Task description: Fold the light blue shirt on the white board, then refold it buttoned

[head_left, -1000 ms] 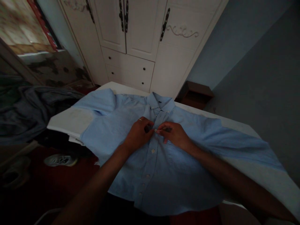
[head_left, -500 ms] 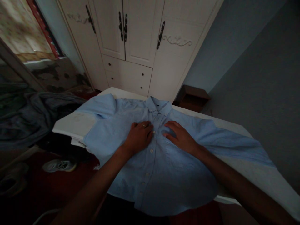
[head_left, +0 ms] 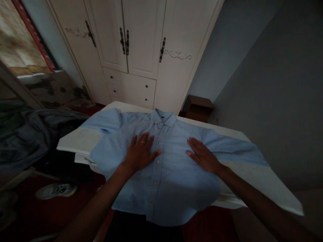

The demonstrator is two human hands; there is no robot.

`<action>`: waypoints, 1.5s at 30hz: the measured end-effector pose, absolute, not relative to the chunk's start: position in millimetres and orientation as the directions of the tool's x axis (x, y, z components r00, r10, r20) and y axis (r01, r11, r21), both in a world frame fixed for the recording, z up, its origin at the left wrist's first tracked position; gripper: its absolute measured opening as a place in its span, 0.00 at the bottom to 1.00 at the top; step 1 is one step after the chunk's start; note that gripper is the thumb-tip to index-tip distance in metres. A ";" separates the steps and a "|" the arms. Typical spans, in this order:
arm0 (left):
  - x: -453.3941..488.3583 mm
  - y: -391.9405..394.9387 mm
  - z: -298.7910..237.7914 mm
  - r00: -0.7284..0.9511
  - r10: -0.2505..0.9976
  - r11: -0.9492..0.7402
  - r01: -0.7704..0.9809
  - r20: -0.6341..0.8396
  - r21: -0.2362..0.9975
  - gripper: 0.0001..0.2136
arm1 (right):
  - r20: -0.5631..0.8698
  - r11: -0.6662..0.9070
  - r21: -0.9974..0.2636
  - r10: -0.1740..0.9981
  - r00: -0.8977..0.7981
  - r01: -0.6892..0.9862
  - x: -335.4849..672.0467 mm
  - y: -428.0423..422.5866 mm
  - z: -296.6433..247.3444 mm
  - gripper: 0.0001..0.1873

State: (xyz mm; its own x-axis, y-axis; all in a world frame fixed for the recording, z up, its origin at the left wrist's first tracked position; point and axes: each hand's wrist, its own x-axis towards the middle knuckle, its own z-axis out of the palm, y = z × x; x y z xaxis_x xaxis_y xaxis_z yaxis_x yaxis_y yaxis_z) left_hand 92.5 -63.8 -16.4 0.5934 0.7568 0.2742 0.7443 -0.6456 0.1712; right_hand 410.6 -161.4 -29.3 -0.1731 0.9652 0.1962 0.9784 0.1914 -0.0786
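Observation:
A light blue button-up shirt (head_left: pixel 174 181) lies front side up on a white table (head_left: pixel 80 139), its collar toward the far edge and its sleeves out to both sides. The front is buttoned, and the lower hem hangs over the near edge. My left hand (head_left: pixel 140 153) rests flat on the chest left of the button strip, fingers spread, a ring on one finger. On the other side of the strip, my right hand (head_left: pixel 204 156) lies on the chest with its fingers stretched out. Neither hand grips the cloth.
Behind the table stands a white wardrobe (head_left: pixel 141 40) with dark handles. A small brown cabinet (head_left: pixel 199 106) is at the back right. Dark cloth (head_left: pixel 32 137) is heaped at the left, with a shoe (head_left: pixel 57 190) on the red floor below.
My hands have moved apart from near the button strip, left hand leftward and right hand rightward. My left fingers have spread flat. The camera view has shifted slightly.

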 end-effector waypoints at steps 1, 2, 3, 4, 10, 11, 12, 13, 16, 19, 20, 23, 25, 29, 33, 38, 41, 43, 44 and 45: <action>92.9 -64.1 -16.0 0.591 0.760 -0.642 0.748 0.270 0.169 0.36 | 0.201 0.195 -0.081 0.964 -0.176 0.977 410.4 -161.1 -29.4 0.36; 93.2 -64.4 -15.6 0.590 0.762 -0.640 0.750 0.268 0.166 0.36 | 0.203 0.196 -0.082 0.963 -0.176 0.977 410.2 -161.0 -29.4 0.36; 93.5 -64.6 -15.2 0.589 0.763 -0.638 0.752 0.265 0.163 0.36 | 0.203 0.196 -0.084 0.963 -0.175 0.977 410.2 -161.0 -29.5 0.35; 93.6 -64.8 -14.9 0.589 0.764 -0.637 0.754 0.263 0.161 0.36 | 0.201 0.195 -0.086 0.964 -0.175 0.977 410.1 -161.2 -29.5 0.35; 93.5 -65.5 -15.2 0.584 0.765 -0.633 0.760 0.270 0.150 0.37 | 0.196 0.177 -0.088 0.968 -0.157 0.980 408.4 -162.5 -30.1 0.34; 93.6 -65.5 -15.6 0.581 0.767 -0.631 0.761 0.273 0.152 0.37 | 0.196 0.172 -0.084 0.969 -0.153 0.982 407.9 -162.7 -30.3 0.34; 93.7 -65.5 -15.9 0.578 0.768 -0.629 0.762 0.274 0.155 0.36 | 0.196 0.169 -0.081 0.969 -0.150 0.982 407.4 -162.9 -30.5 0.34; 93.8 -65.5 -16.2 0.576 0.771 -0.627 0.763 0.273 0.161 0.36 | 0.195 0.167 -0.079 0.969 -0.150 0.983 407.0 -163.0 -30.7 0.34; 93.9 -65.3 -16.7 0.569 0.776 -0.620 0.766 0.272 0.166 0.36 | 0.190 0.170 -0.077 0.970 -0.153 0.982 406.3 -163.4 -30.6 0.34; 93.2 -65.2 -16.7 0.548 0.785 -0.604 0.781 0.290 0.158 0.36 | 0.181 0.170 -0.073 0.971 -0.154 0.983 405.2 -163.2 -27.7 0.35; 92.9 -65.2 -16.7 0.543 0.787 -0.600 0.784 0.293 0.160 0.36 | 0.179 0.170 -0.070 0.972 -0.156 0.983 404.5 -162.9 -25.4 0.35; 92.4 -66.0 -17.2 0.544 0.788 -0.601 0.782 0.288 0.167 0.35 | 0.150 0.174 -0.064 0.975 -0.163 0.983 401.6 -159.5 -14.2 0.35; 92.3 -66.7 -16.8 0.549 0.787 -0.602 0.784 0.280 0.154 0.32 | 0.118 0.166 -0.073 0.981 -0.157 0.983 399.2 -154.7 -4.6 0.33; 91.4 -62.8 -5.2 0.546 0.801 -0.587 0.798 0.243 0.141 0.27 | 0.086 0.190 -0.171 0.980 -0.178 0.967 393.1 -139.8 12.9 0.24; 94.5 -40.7 24.1 0.547 0.828 -0.560 0.799 0.121 0.219 0.18 | 0.199 0.313 -0.339 0.945 -0.258 0.887 380.8 -117.6 23.7 0.19; 121.0 7.0 46.6 0.551 0.825 -0.531 0.674 0.128 0.513 0.15 | 0.343 0.487 -0.392 0.865 -0.367 0.781 361.0 -74.2 29.3 0.28; 140.4 33.8 42.4 0.642 0.753 -0.607 0.596 0.142 0.525 0.15 | 0.278 0.485 -0.359 0.871 -0.405 0.797 351.8 -46.2 31.0 0.33; 147.9 48.1 36.5 0.709 0.699 -0.664 0.594 0.093 0.454 0.15 | 0.186 0.452 -0.336 0.892 -0.412 0.827 347.3 -31.6 32.3 0.35; 149.5 54.1 33.6 0.742 0.667 -0.693 0.586 0.065 0.420 0.15 | 0.145 0.440 -0.322 0.898 -0.416 0.838 345.7 -26.0 33.0 0.35; 150.0 59.3 31.0 0.777 0.628 -0.724 0.564 0.042 0.398 0.14 | 0.115 0.439 -0.307 0.898 -0.425 0.845 344.4 -21.5 33.6 0.35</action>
State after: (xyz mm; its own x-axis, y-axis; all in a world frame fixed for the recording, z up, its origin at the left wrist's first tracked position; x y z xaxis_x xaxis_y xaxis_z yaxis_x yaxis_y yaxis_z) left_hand 150.0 59.3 31.0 0.7768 0.6283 0.0416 0.5641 -0.7237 0.3975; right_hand 344.4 -21.5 33.6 -0.4246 0.8981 0.1148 0.8447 0.4385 -0.3069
